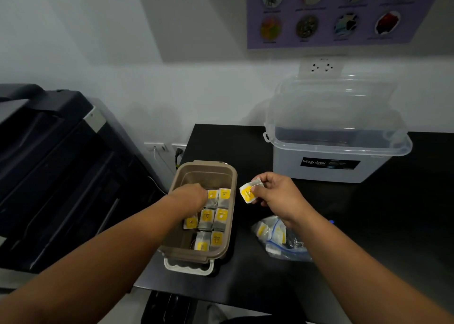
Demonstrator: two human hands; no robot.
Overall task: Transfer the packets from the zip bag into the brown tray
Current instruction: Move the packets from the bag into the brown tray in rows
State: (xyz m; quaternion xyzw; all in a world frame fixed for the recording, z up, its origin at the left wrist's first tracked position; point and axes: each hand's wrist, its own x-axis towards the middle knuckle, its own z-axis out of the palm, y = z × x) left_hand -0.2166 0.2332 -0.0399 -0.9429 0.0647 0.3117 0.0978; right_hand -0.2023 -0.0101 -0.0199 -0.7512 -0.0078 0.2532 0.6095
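Reaches the left hand (191,196) down into the brown tray (206,164) at nine o'clock on the black table (368,225), fingertips among yellow-labelled packets (221,215) lying flat; grip hidden behind the knuckles, cannot tell. Pinches one packet (248,194) with the right hand (276,193), in the air just at the tray's three o'clock. At the tray's five o'clock — zip bag (282,240) on the table, more packets inside.

Dim, soft indoor light, wide-angle warp.
Black tabletop (380,237) swallows detail; white wall (172,90) goes grey with soft shadows. Poster (331,11) blurred, text unreadable. Straight lines bow toward the frame edges. Mild glare on clear lid (331,102).
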